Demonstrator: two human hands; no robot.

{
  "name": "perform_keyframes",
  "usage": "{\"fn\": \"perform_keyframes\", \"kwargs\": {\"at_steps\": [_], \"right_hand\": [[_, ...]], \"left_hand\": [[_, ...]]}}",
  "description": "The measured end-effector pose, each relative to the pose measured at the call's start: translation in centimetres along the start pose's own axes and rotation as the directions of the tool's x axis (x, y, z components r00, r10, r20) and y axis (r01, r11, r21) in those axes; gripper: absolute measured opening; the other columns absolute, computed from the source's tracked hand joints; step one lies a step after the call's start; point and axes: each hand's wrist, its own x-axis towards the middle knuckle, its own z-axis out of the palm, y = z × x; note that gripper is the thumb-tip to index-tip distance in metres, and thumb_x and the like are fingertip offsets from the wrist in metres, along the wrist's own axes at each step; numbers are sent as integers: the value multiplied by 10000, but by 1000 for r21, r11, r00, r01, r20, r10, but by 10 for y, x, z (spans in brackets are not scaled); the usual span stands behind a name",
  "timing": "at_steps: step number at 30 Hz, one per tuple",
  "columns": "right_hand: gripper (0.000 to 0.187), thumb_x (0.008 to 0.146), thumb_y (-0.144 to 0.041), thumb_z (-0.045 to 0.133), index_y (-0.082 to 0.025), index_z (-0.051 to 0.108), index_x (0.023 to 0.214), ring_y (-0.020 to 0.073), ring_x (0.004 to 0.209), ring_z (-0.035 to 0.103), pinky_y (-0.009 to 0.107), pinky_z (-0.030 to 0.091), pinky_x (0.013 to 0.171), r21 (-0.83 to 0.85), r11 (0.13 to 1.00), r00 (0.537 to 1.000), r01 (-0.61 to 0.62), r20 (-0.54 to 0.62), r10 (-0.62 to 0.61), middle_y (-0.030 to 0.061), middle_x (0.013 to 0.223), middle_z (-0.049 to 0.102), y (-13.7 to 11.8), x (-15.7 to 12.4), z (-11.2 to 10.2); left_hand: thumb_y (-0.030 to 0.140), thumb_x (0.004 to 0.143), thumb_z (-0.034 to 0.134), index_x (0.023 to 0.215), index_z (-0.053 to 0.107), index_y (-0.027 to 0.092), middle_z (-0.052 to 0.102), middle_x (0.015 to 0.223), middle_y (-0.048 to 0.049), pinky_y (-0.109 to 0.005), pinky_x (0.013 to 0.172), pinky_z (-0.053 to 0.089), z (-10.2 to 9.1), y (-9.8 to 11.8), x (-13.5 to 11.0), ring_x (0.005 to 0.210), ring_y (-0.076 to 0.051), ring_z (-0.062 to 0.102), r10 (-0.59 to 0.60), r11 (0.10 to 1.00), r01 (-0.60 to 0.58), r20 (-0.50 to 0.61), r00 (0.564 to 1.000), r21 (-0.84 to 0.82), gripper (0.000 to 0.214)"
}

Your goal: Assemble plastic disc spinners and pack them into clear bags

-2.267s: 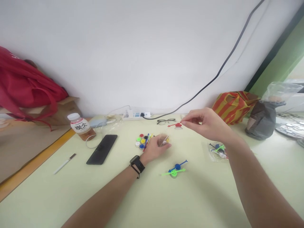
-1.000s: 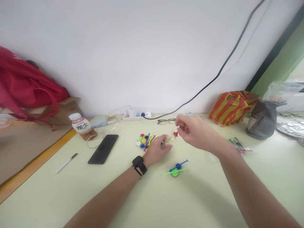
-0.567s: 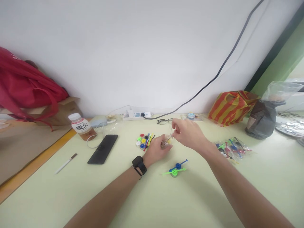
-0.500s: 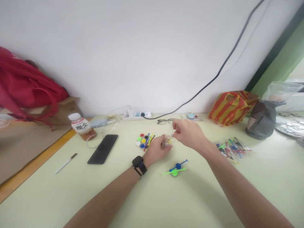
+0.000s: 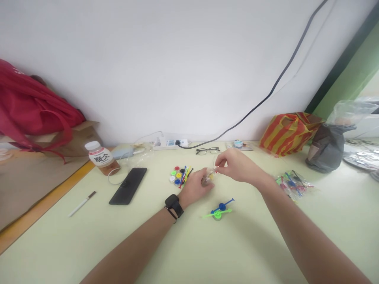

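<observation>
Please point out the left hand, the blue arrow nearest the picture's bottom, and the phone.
Left hand [image 5: 195, 187]: head view, back of hand.
Blue arrow [image 5: 222, 206]: head view, its round hub.
Phone [image 5: 128, 186]: head view, its upper face.

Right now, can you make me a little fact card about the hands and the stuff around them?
Left hand: curled around a pale item, partly hidden
Right hand: pinched close beside it; anything held unclear
Nearer the camera: blue arrow, green arrow
Far side: glasses
Left side: black phone, bottle
Right side: clear bag

The left hand [image 5: 196, 184] holds clear plastic [image 5: 208, 178], the right hand [image 5: 238, 166] just beside it.
</observation>
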Motion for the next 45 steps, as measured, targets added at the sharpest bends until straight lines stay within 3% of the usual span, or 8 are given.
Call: {"fn": "perform_keyframes", "kwargs": {"at_steps": [6, 13, 25, 30, 36, 38, 42, 45], "right_hand": [[126, 864, -225, 664, -219, 750, 771, 169, 719, 672, 282, 444, 642, 10, 998, 997, 59, 53, -59, 16, 840, 775, 4, -4, -8], [184, 897, -212, 607, -236, 732, 765, 155, 719, 636, 272, 420, 623, -17, 990, 990, 142, 10, -142, -7, 835, 755, 0, -7, -15], [214, 901, -219, 561, -217, 697, 737, 178, 656, 603, 288, 389, 576, -108, 990, 989, 93, 122, -80, 21, 740, 711, 6, -13, -21], [216, 913, -243, 581, -226, 733, 760, 196, 691, 633, 300, 414, 611, -128, 990, 998, 56, 44, -50, 44, 806, 740, 3, -11, -19], [403, 1036, -458, 438, -213, 728, 901, 228, 808, 659, 310, 455, 687, -50, 992, 992, 115, -44, -117, 66, 851, 735, -1, -14, -23], [365, 1022, -478, 478, -216, 713, 924, 216, 805, 659, 307, 469, 697, -4, 990, 989, 143, -32, -143, 52, 881, 733, 1, -14, -24], [129, 956, -296, 587, -212, 680, 928, 188, 850, 659, 288, 490, 755, 59, 959, 960, 277, -71, -272, 42, 958, 720, 6, -10, -20], [137, 935, -183, 545, -200, 669, 880, 184, 848, 648, 292, 485, 768, 41, 949, 944, 312, -121, -305, 54, 955, 713, 6, -6, -15]], "left_hand": [[262, 822, 697, 998, 653, 212, 675, 856, -16, -316, 679, 418, 1, 0, 0, 766, -201, 584, 61, 979, -60, -1, 998, 195, 189], [179, 829, 691, 1309, 601, 226, 738, 1120, -57, -325, 832, 534, -3, 2, 1, 941, -210, 689, 99, 991, -92, 73, 992, -97, 491], [171, 805, 727, 1286, 637, 223, 752, 1117, -69, -345, 896, 548, -2, -3, 2, 1000, -223, 705, 80, 994, -76, 48, 996, -78, 491], [175, 804, 742, 1284, 641, 227, 750, 1129, -86, -385, 928, 546, -1, -3, 2, 1020, -241, 704, 51, 990, -42, 62, 997, -133, 494], [172, 814, 756, 1284, 638, 225, 722, 1162, -104, -396, 999, 532, -1, -5, 3, 1085, -242, 705, 2, 948, 11, 40, 999, -318, 487], [198, 814, 780, 1281, 639, 215, 716, 1149, -103, -389, 1004, 526, -2, -6, 4, 1076, -239, 708, -12, 939, 19, 23, 1000, -344, 488], [276, 775, 860, 1320, 612, 213, 707, 1207, -124, -379, 961, 548, -7, -4, 4, 1088, -253, 709, -35, 914, 56, 61, 998, -402, 603], [324, 719, 918, 1340, 602, 224, 719, 1213, -127, -396, 980, 544, -8, -2, 3, 1090, -256, 713, -53, 902, 92, 102, 993, -422, 704]]}}
